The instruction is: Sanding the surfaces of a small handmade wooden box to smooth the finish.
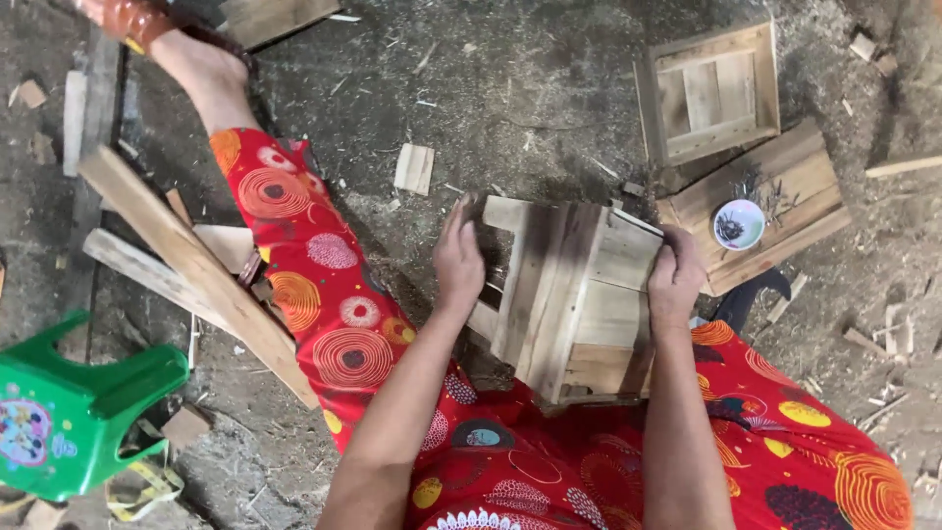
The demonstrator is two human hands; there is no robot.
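I see both hands gripping a small wooden box [574, 299], which rests tilted on the lap over the red patterned cloth [589, 461]. My left hand [458, 257] clasps the box's left side: its fingers [467, 218] curl over the upper left corner and the palm presses flat against the slats. My right hand [675, 277] clasps the right side, its fingers [677, 245] bent over the upper right edge, thumb side toward the lap. So the box sits squarely between the two hands, held from both sides, with its slatted face turned up toward me.

Taking the box as my landmark: just beyond its right corner lies a flat wooden panel [785, 182] carrying a small white bowl [738, 224] of dark nails. Farther beyond that stands another box frame [708, 93], open side up. Well off to the box's left, long planks [186, 260] lie crossed on the dusty ground, and a green plastic stool [69, 412] stands past them. A small offcut [414, 169] lies on the ground beyond the left hand.
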